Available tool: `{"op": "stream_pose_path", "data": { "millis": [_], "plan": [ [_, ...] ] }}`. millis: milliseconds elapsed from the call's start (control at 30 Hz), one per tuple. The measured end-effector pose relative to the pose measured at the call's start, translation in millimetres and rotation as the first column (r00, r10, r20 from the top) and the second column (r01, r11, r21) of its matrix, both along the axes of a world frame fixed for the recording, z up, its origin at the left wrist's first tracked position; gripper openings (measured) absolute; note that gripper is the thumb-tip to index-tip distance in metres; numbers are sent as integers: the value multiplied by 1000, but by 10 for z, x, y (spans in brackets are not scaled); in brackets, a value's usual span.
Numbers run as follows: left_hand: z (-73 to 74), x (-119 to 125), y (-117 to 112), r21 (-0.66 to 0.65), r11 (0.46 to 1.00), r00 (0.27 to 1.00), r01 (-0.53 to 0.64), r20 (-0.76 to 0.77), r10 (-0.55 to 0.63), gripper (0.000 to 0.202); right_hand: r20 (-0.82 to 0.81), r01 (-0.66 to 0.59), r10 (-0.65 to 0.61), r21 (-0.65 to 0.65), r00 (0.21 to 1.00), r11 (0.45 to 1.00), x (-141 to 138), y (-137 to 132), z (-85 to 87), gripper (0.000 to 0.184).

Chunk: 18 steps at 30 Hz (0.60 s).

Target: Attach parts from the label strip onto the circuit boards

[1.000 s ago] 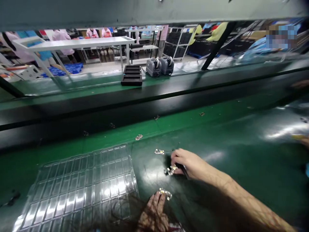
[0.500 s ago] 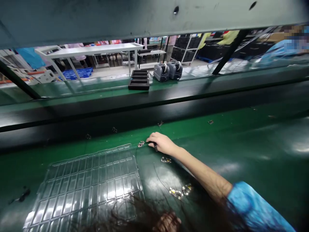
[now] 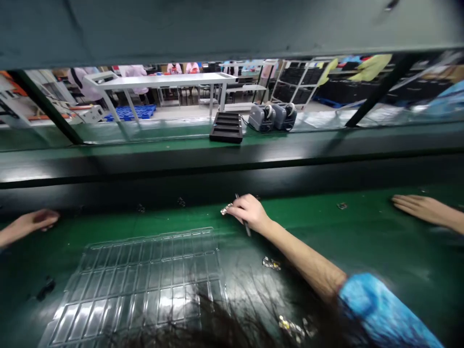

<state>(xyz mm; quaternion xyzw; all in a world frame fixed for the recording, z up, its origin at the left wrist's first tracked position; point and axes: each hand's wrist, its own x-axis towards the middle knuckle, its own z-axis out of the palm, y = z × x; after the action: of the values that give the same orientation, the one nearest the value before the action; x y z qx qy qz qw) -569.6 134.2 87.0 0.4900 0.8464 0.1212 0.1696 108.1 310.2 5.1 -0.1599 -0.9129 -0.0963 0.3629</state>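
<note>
My right hand, in a blue patterned sleeve, is closed over the green belt. Its fingertips pinch a small circuit board, and a thin dark pen-like tool sticks out through the same hand. Closer to me, another small board lies on the belt. A blurred cluster of boards lies near the lower edge. Left of the hand is a clear plastic tray with many compartments, its near part covered by hair. My left hand does not show.
Other people's hands reach in at left and right. More small boards lie along the belt. A dark blurred item sits left of the tray. Beyond are a black slotted tray and two grey tape dispensers.
My right hand has closed its fingertips on the board, and the tool has swung in its grip. The view has shifted. Two other people's hands have appeared at the sides.
</note>
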Motion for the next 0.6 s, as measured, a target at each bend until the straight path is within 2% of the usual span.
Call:
{"op": "stream_pose_path", "data": {
  "millis": [33,100,200,267,433,500,533,600],
  "plan": [
    [-73,-132,82,-17,1000,1000,-6,2,6,113,-22,-41,43,88,999,995,50,-95,72,22],
    [-217,-249,265,-24,1000,1000,4,9,-4,115,-39,-120,133,238,990,964,149,-308,214,21],
    [-356,-214,478,-12,999,999,29,-23,-30,116,-43,-174,205,381,978,908,237,-577,357,21],
    [-395,-175,540,-8,1000,998,22,-63,-22,120,-52,-184,230,438,972,880,244,-674,367,22],
    [-420,-210,529,11,1000,995,8,-95,-7,125,-89,-139,220,534,972,834,208,-698,236,32],
    [-416,-226,501,28,1000,996,0,-93,3,123,-100,-111,196,545,975,831,209,-703,243,32],
    [-407,-224,483,38,999,996,-9,-89,12,122,-119,-99,187,522,975,847,218,-721,268,29],
    [-364,-189,424,55,998,997,-25,-67,29,122,-165,-40,114,396,980,918,266,-802,336,22]
  ]
}}
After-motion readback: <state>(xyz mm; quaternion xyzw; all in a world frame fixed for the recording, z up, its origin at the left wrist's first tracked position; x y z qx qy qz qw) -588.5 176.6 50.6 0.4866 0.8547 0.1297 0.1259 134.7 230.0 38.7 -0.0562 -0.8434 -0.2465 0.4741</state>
